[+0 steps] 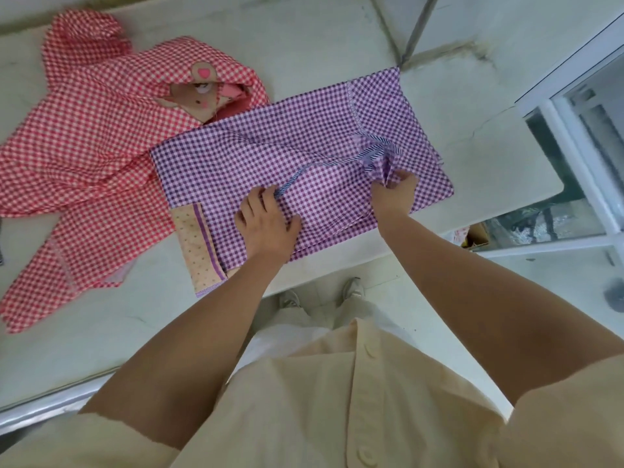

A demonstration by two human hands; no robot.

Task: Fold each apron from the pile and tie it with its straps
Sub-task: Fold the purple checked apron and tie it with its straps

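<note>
Purple gingham apron (256, 157), striped strap (341, 157)

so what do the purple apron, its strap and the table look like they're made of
Purple apron: thin woven gingham cloth, probably cotton, matte; it creases softly. Strap: striped fabric tape, twisted like a cord. Table: hard, pale, matte surface with cracks and stains, maybe painted stone or laminate; cannot tell.
</note>
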